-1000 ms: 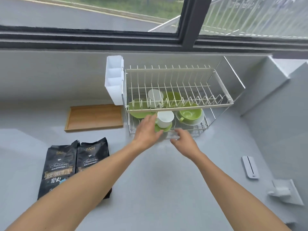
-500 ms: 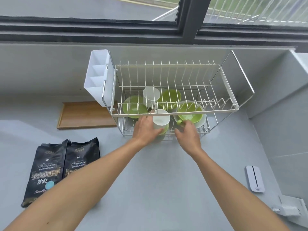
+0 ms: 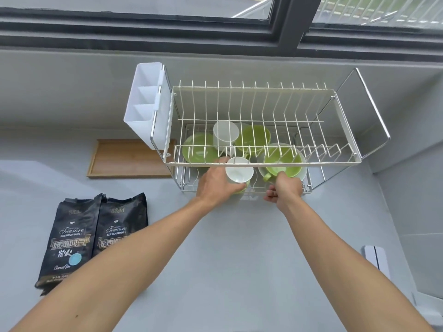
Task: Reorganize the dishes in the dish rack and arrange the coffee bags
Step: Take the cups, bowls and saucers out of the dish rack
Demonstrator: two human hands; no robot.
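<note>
home kitchen counter by a window

a two-tier wire dish rack (image 3: 261,121) with cups and green dishes, a cutlery holder (image 3: 143,104), coffee bags (image 3: 93,236) on grey countertop (image 3: 227,248).

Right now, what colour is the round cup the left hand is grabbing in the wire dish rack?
White, on a green saucer: the round cup under the left hand, clearest in the head view.

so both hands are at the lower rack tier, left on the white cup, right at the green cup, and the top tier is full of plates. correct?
Not quite. The head view shows the top tier empty; the dishes sit on the lower tier. The rest holds: left hand on the white cup, right hand at the green cup.
</note>
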